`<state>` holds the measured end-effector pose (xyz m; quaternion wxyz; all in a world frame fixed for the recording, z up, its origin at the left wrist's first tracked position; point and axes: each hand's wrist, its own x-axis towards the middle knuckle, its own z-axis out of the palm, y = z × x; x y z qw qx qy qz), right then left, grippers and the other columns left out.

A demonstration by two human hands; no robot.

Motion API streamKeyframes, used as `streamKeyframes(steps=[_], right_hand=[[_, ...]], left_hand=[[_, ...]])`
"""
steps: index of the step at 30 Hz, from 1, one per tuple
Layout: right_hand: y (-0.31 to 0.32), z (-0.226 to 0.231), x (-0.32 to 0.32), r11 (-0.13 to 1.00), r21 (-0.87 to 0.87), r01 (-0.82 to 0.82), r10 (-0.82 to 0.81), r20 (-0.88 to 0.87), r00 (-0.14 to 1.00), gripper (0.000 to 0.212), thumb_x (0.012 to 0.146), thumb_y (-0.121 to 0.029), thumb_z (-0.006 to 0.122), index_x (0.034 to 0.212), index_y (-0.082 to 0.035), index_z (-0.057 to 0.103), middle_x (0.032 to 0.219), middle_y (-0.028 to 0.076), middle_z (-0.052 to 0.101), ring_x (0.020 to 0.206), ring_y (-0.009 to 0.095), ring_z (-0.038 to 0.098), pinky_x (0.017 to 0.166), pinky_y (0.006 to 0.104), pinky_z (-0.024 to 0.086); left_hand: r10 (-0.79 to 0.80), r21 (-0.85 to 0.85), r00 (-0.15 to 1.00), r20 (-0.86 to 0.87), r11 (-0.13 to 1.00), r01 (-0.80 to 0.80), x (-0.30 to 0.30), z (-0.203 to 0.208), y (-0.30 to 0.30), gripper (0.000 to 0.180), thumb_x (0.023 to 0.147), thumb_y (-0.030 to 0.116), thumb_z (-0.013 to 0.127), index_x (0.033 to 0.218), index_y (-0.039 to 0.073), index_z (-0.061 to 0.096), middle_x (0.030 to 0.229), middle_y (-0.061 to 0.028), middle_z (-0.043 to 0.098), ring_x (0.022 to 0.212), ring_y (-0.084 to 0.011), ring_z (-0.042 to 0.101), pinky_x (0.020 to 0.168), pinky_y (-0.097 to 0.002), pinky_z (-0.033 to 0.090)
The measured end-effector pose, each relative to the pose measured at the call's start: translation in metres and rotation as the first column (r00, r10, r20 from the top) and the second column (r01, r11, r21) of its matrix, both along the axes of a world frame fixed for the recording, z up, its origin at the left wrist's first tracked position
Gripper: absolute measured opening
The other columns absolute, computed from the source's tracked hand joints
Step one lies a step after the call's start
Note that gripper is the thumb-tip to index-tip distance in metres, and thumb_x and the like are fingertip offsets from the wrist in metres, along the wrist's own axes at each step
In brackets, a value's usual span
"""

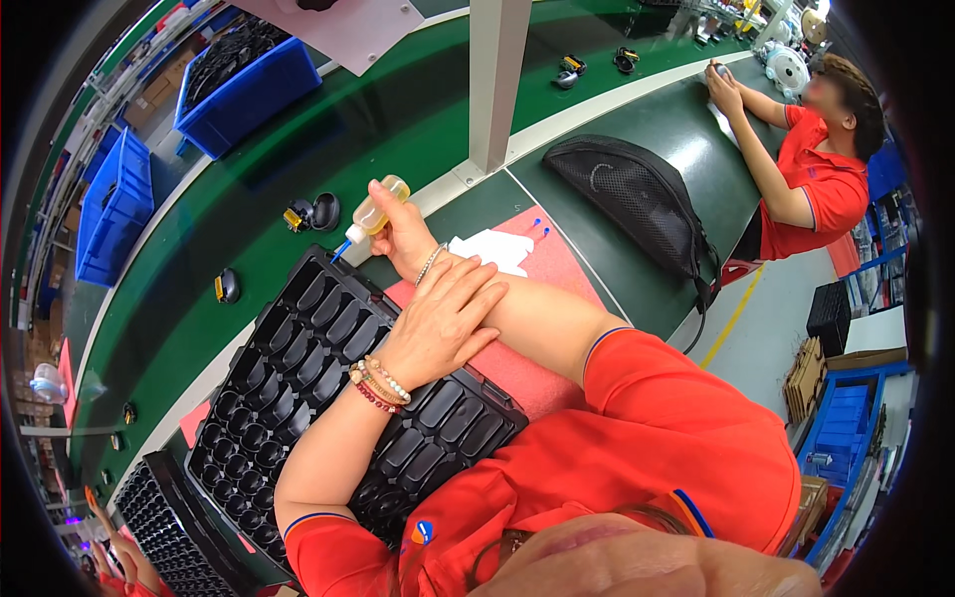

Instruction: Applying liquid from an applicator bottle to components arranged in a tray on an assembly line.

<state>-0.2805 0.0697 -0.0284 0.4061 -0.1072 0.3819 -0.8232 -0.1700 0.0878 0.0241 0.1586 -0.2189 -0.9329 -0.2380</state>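
My right hand [406, 237] is closed around a small clear squeeze bottle [370, 213] of yellowish liquid. The bottle tilts down to the left, and its thin blue needle tip [341, 251] points at the far corner of a black moulded tray [261, 373]. Whether the tip touches the tray I cannot tell. Across my right wrist and forearm lies my left hand [443, 323], fingers stretched flat, with beaded bracelets on its wrist. Many shaped pockets fill the tray beneath my arms. Beside my right wrist, a white cloth or paper [492, 251] rests on a pink foam sheet [582, 274].
Small black devices with yellow parts [324, 211] sit on the green conveyor belt [398, 109]. Blue bins [249, 95] stand beyond it. A black mesh case [627, 189] lies right of the foam sheet. A co-worker in red [821, 174] handles something at the far right.
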Motion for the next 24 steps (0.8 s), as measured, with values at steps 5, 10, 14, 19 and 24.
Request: streamKeyframes(steps=[5,10,14,19,24], right_hand=[[-0.0005,-0.0012,-0.0003,1.000,-0.012,-0.002,0.002,-0.010,1.000,0.044,0.080,-0.052,0.059,0.075,-0.008,0.053,0.063,0.001,0.052,0.042,0.008,0.032,0.044,0.0236,0.028],[-0.0013,0.0000,0.0005,1.000,0.004,0.004,-0.004,-0.001,1.000,0.046,0.080,-0.053,0.059,0.074,-0.008,0.054,0.062,0.001,0.051,0.042,0.008,0.032,0.044,0.0235,0.028],[-0.0004,0.0017,0.0010,1.000,0.011,-0.001,0.001,-0.015,1.000,0.046,0.080,-0.053,0.059,0.073,-0.008,0.054,0.062,0.001,0.051,0.042,0.008,0.032,0.044,0.0235,0.027],[-0.0004,0.0015,0.0013,1.000,0.015,-0.006,0.006,-0.022,1.000,0.045,0.081,-0.051,0.058,0.072,-0.007,0.055,0.059,0.000,0.050,0.041,0.007,0.032,0.044,0.0235,0.027],[-0.0014,0.0026,0.0017,1.000,0.008,-0.005,0.005,-0.023,1.000,0.044,0.081,-0.051,0.059,0.072,-0.008,0.055,0.059,0.000,0.049,0.042,0.007,0.033,0.044,0.0231,0.027]], left_hand=[[-0.002,-0.001,1.000,0.002,1.000,0.002,0.0010,0.0010,0.0000,0.052,0.068,0.016,0.069,0.116,0.003,0.050,0.121,-0.0144,0.049,0.115,-0.0328,0.045,0.101,-0.0484,0.030],[-0.002,-0.004,1.000,0.008,1.000,0.002,0.0015,-0.0003,-0.0006,0.052,0.068,0.015,0.069,0.115,0.003,0.050,0.121,-0.0143,0.049,0.115,-0.0328,0.045,0.101,-0.0485,0.030],[0.000,0.001,1.000,0.012,1.000,0.000,0.0014,0.0007,-0.0007,0.052,0.068,0.015,0.069,0.115,0.003,0.051,0.121,-0.0142,0.049,0.115,-0.0328,0.045,0.101,-0.0486,0.030],[0.007,0.001,1.000,0.004,1.000,-0.007,0.0020,0.0010,-0.0007,0.052,0.068,0.015,0.069,0.115,0.003,0.051,0.121,-0.0143,0.049,0.115,-0.0330,0.045,0.101,-0.0488,0.030],[0.004,-0.007,1.000,-0.001,1.000,-0.004,0.0009,0.0007,-0.0023,0.053,0.068,0.016,0.069,0.116,0.004,0.051,0.122,-0.0143,0.049,0.114,-0.0342,0.045,0.101,-0.0496,0.032]])
